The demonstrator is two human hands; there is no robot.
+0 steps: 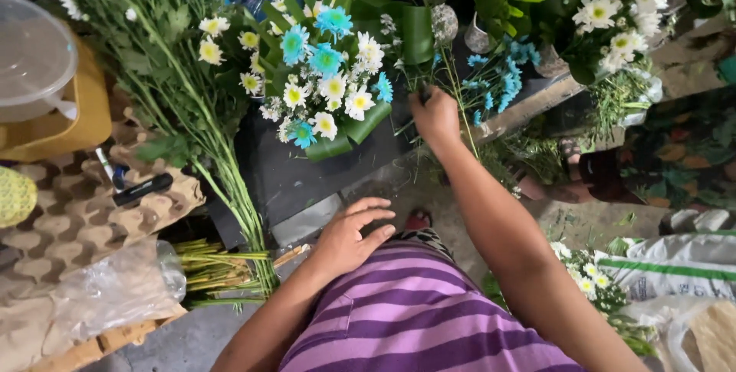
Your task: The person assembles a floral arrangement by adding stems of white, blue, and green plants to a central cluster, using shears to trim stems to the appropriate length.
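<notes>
Seen from above at a flower stall: right hand point(435, 115) stretched forward and closed in a fist around a thin green stem point(458, 96), gripped low so the blue blooms stand clear just right of the white-and-blue arrangement point(328, 81). Stem running up out of the curled fingers point(426, 100), pinched inside them rather than beside them. Left hand point(351, 235) resting flat on a purple striped lap point(414, 311), fingers loosely spread, holding nothing, below the arrangement. Long cut stems point(222, 188) leaning left of the arrangement, beside an egg tray point(69, 219).
</notes>
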